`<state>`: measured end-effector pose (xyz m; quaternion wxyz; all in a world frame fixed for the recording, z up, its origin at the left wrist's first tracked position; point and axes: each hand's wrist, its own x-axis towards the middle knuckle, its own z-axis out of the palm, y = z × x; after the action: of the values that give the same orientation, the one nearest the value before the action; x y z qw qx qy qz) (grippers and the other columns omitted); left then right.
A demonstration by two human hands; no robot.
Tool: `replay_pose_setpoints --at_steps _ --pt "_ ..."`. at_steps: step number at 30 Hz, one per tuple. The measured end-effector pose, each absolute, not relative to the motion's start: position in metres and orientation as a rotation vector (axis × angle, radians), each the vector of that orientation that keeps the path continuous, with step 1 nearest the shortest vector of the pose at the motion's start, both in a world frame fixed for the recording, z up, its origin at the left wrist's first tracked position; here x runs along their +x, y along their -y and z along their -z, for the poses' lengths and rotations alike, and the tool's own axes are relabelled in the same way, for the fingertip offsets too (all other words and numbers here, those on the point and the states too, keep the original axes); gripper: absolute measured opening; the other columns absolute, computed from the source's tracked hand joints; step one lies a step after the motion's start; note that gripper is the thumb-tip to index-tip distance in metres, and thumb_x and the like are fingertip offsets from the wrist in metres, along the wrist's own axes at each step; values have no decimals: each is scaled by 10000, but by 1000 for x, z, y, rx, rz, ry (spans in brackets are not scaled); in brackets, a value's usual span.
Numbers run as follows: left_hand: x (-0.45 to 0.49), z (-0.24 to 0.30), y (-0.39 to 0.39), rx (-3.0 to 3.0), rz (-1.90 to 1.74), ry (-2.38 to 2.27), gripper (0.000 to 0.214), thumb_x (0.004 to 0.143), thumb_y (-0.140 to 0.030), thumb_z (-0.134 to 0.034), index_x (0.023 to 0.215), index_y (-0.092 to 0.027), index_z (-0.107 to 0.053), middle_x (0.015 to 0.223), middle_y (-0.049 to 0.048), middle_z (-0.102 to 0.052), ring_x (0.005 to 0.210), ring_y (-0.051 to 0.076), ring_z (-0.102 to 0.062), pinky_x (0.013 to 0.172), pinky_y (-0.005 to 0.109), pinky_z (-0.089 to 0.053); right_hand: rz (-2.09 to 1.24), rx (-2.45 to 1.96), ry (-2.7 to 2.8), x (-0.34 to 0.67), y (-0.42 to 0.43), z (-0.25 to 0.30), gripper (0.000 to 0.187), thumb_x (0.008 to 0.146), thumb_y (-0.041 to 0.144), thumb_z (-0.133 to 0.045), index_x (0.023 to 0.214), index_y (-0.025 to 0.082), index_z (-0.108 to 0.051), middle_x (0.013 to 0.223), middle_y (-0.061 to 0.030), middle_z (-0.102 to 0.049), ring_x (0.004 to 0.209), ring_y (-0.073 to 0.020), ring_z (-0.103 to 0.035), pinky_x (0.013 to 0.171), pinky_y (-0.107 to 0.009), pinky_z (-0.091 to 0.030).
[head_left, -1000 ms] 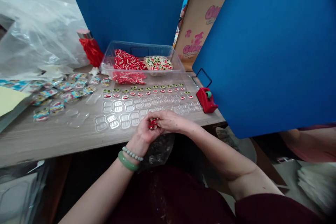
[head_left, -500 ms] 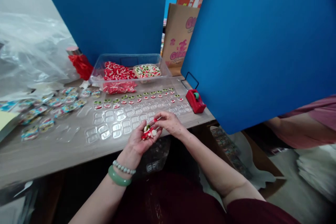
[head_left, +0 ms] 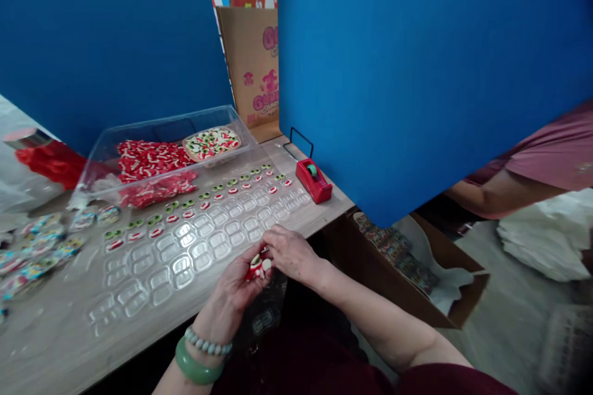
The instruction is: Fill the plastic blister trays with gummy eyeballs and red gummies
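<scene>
My left hand (head_left: 238, 281) is cupped around a small heap of gummy candies (head_left: 257, 265), red, white and green, at the table's front edge. Over that palm, my right hand (head_left: 290, 253) has its fingers bent together with the tips in the heap; what they pinch is hidden. Beyond both hands lie rows of clear plastic blister trays (head_left: 201, 256) with moulded hollows. In the farther rows sit green eye-like candies (head_left: 217, 188) and red-and-white lip-shaped candies (head_left: 172, 218). The nearer hollows show bare plastic.
A clear bin (head_left: 104, 151) at the back holds red-and-white candies (head_left: 152, 160) and a tub of mixed candies (head_left: 213, 143). A red tape dispenser (head_left: 314, 180) stands near the right edge. Packed candies (head_left: 44, 247) lie left. Blue panels (head_left: 393, 74) rise behind; a co-worker's arm (head_left: 477, 197) shows right.
The view has swung right, so the table things sit farther left. My right fingers, which pinched a small red piece above the left palm, are now down in the candy heap.
</scene>
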<state>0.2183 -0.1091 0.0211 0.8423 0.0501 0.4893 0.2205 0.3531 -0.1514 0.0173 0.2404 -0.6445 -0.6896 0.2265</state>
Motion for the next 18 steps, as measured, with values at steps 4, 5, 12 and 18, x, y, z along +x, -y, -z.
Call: replay_pose_setpoints --at_steps 4,5,12,18 --pt "231 -11 103 177 -481 -1021 85 911 -77 -580 855 -136 -603 638 13 -648 457 123 -620 413 195 -516 -809 -1711 1629 363 149 -12 150 894 118 -470 900 203 -593 872 -13 -629 785 -137 -592 713 -238 -444" --pt "233 -9 101 197 -479 -1011 103 912 -64 -566 848 -139 -600 631 8 -640 460 124 -624 405 189 -508 -887 -1683 1517 365 148 -11 138 887 128 -481 902 211 -591 843 4 -632 729 -127 -591 669 -230 -444" --pt "244 -12 82 179 -455 -962 173 949 -66 -485 823 -112 -594 633 57 -645 491 154 -656 383 178 -493 -899 -1577 1228 379 133 -4 116 776 129 -591 807 213 -664 797 30 -647 719 -117 -608 698 -231 -464" --pt "240 -19 62 103 -464 -970 237 996 -149 -442 829 -100 -603 597 54 -636 478 150 -648 408 193 -530 -616 -1499 1304 379 111 -1 119 823 157 -587 861 203 -691 885 -19 -685 873 -161 -640 817 -277 -485"
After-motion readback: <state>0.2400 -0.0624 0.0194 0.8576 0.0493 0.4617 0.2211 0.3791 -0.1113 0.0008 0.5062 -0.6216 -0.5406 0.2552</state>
